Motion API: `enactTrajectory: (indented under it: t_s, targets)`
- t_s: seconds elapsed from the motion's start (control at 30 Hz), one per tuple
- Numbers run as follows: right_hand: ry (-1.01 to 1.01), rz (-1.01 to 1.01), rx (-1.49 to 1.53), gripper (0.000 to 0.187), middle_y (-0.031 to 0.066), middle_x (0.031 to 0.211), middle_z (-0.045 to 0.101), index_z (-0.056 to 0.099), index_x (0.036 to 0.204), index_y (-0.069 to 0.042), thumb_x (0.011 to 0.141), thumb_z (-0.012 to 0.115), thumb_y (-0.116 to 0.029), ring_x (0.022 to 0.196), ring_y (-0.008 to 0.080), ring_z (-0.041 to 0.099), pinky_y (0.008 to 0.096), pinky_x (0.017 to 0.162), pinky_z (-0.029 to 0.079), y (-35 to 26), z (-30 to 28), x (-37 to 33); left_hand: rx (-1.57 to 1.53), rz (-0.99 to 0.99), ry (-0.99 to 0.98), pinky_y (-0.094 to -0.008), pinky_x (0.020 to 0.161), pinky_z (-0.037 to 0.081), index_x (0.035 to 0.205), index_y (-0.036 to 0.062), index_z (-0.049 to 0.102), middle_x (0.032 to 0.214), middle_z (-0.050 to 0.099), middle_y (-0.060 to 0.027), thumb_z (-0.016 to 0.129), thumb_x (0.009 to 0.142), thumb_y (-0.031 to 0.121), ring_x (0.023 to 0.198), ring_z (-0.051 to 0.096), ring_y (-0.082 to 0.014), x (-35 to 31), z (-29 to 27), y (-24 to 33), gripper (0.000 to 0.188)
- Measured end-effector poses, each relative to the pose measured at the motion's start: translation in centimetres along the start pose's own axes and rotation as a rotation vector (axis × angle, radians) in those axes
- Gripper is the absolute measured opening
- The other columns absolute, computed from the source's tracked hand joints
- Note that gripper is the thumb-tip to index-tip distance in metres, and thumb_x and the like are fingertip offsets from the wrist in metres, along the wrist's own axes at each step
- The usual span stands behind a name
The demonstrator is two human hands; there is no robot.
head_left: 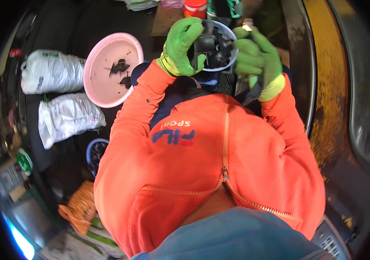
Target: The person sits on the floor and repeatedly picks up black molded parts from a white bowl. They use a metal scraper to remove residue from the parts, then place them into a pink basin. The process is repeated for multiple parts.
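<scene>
My left hand (pixel 180 45), in a green glove, grips a black molded part (pixel 205 45) between thumb and fingers. The part is over the left side of a pale round basin (pixel 235 54), which has several dark rounded parts (pixel 220 56) in it. To the right of that basin, my right hand (pixel 260 60) is also gloved in green, its fingers curled closed. A small shiny piece (pixel 247 24) shows at its fingertips, and a dark strip hangs below the palm. What the right hand holds is too unclear to name.
On the left a pink basin (pixel 94 71) has a few black pieces in it. Filled white sacks (pixel 53 71) lie beyond it. A blue-rimmed tub (pixel 90 151) and an orange bag (pixel 81 208) are lower left. A red container (pixel 195 8) stands ahead; a worn yellow panel (pixel 327 65) is right.
</scene>
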State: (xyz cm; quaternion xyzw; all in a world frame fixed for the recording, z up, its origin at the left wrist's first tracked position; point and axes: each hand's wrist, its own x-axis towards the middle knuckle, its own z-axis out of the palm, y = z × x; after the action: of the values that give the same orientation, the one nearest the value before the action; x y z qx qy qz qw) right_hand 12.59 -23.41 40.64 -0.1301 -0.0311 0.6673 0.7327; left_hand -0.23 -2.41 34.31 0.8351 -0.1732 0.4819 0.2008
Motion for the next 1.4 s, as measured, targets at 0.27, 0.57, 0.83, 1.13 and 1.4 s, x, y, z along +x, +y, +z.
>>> enactTrajectory:
  t_s: [0.27,0.57,0.83,1.13,1.4]
  targets:
    - [0.375,0.006,-0.309,0.03,-0.007,0.063,0.031,0.058,0.103,-0.014,0.103,0.044,-0.041,0.048,0.0063,0.028,0.0217,0.043,0.024,-3.9,-12.0,3.8,-0.739,-1.115,1.157,-0.0394,0.096,0.051,0.129,0.0006,0.056,0.121,0.063,-0.0142,0.051,0.095,0.018,0.109,0.063,-0.0259,-11.8,-13.0,0.8,0.038]
    - [0.499,0.185,-0.466,0.032,-0.0032,0.077,0.052,0.059,0.108,-0.013,0.102,0.043,-0.041,0.056,0.0101,0.043,0.0251,0.048,0.036,-3.9,-20.0,4.0,0.668,-2.253,-0.57,-0.0439,0.091,0.051,0.112,0.0134,0.069,0.113,0.068,-0.0164,0.071,0.076,0.046,0.108,0.063,-0.0357,-44.6,-12.9,18.3,0.049]
    - [0.531,0.284,-0.554,0.032,-0.0028,0.076,0.053,0.06,0.11,-0.013,0.101,0.047,-0.041,0.058,0.0106,0.046,0.0247,0.05,0.039,-5.3,-20.4,4.4,1.058,-2.691,-0.274,-0.0428,0.102,0.044,0.136,0.0158,0.053,0.136,0.055,-0.0142,0.04,0.099,0.046,0.126,0.055,-0.0279,-55.5,-20.9,26.2,0.049]
    - [0.59,0.248,-0.507,0.033,-0.003,0.076,0.053,0.061,0.108,-0.013,0.1,0.047,-0.042,0.057,0.0096,0.045,0.0246,0.048,0.038,-3.9,-19.6,3.5,0.93,-2.147,-1.28,-0.038,0.104,0.041,0.122,0.0165,0.064,0.123,0.066,-0.0055,0.045,0.095,0.018,0.12,0.058,-0.0232,-46.1,-28.3,24.7,0.032]
    - [0.32,0.146,-0.585,0.031,0.0024,0.089,0.059,0.056,0.119,-0.007,0.095,0.056,-0.027,0.072,0.0135,0.053,0.0284,0.064,0.045,-7.1,-16.2,0.6,0.911,-1.449,-1.254,-0.035,0.095,0.046,0.102,0.0177,0.069,0.106,0.066,-0.0009,0.052,0.092,0.019,0.104,0.061,-0.02,-40.4,-17.5,14.4,0.02]
